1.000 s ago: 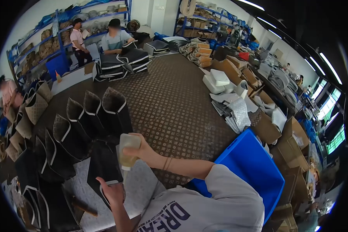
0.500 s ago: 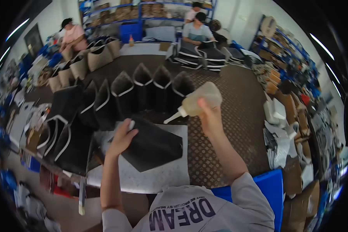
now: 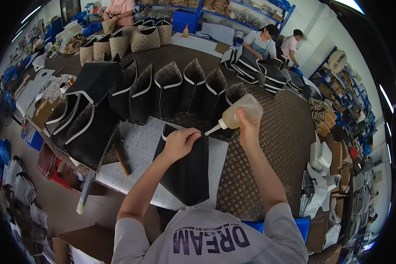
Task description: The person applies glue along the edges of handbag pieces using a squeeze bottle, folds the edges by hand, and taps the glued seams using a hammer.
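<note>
My right hand is wrapped round a translucent squeeze bottle with yellowish liquid inside. The bottle tilts down to the left, its thin nozzle tip close by the fingers of my left hand. Those fingers are pinched on the upper edge of a flat black bag with a pale-trimmed opening. Under this bag lies a light grey board. Whether liquid is leaving the nozzle is too small to tell.
Several black bags with white rims stand in an arc behind the board. More dark bags are at the left. A wooden-handled tool rests on the board. Co-workers sit across the brown patterned table; cartons line the right.
The flat black bag has turned so its long side points towards me. My left hand has moved to its upper edge, and the bottle's nozzle now meets that spot. The camera view has shifted.
</note>
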Demonstrator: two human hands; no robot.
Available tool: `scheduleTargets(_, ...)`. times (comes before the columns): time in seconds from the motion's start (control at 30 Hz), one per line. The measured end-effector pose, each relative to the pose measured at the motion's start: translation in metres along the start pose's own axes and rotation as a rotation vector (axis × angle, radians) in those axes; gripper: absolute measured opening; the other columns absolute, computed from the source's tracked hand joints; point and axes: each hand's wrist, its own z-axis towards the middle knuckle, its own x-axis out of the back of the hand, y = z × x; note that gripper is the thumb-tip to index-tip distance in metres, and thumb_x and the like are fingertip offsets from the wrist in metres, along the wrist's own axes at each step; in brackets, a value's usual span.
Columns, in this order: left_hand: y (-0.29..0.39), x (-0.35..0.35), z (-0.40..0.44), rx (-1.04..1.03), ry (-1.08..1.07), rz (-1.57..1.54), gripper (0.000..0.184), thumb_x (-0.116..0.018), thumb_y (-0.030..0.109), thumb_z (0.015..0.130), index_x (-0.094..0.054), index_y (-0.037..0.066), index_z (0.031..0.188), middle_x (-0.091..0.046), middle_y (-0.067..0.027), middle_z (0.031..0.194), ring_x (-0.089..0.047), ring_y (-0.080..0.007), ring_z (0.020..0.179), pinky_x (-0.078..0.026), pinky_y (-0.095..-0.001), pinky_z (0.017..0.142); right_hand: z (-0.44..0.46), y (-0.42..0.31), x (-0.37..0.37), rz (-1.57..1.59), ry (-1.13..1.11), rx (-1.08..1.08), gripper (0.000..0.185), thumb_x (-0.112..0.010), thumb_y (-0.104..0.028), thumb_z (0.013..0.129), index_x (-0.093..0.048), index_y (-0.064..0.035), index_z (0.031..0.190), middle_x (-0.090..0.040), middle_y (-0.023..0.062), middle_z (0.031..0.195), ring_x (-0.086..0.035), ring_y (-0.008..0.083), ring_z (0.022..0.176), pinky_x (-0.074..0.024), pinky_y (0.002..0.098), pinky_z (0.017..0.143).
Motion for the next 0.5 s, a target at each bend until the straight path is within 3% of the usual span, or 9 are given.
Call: scheduleTargets(0.5,-0.013,0.000,0.005,-0.001,0.031,-0.076,0.014,-0.065,0.022,0.090,-0.070,0.010,0.095,-0.068,-0.0106,0.076,-0.065,-0.0274,0.064,-0.049,-0.0356,0.058,-0.005,0.022,0.002,-0.047,-0.013,-0.063,0.081,-0.081,-0.022,0.080,-0.027,-0.0040,0.139,-0.045,0.0122,0.130,-0.048,0.0227,0.121,-0.0403,0.0391,0.105)
